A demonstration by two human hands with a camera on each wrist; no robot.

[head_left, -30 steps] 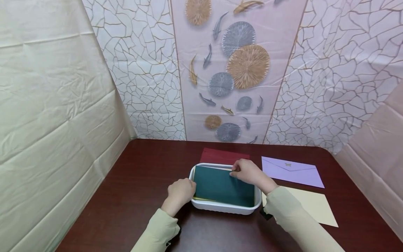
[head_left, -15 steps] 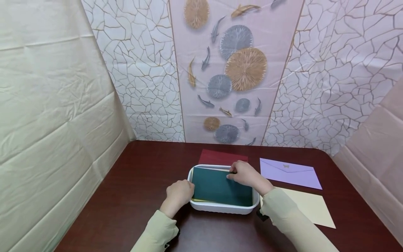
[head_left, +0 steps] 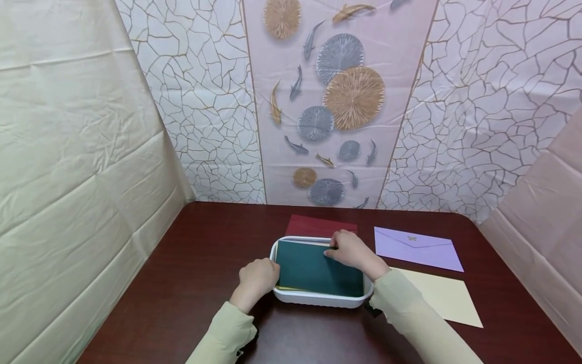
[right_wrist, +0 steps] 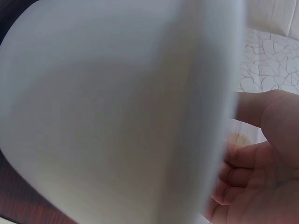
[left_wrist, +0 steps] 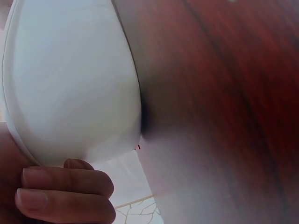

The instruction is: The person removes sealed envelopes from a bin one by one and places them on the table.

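Dark green sheet (head_left: 309, 270) is still kept inside the white tray (head_left: 318, 300) | far edge pinched by the right hand (head_left: 352, 251), now edged a touch left, seemingly, fingers half hidden | tray's left end gripped by the left hand (head_left: 257, 278) | sheet not yet lifted clear.

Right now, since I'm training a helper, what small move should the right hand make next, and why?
Probably lift the dark green paper slightly: the right hand seems to pinch its far edge, it lies uppermost in the white tray, and the left hand holds the rim.
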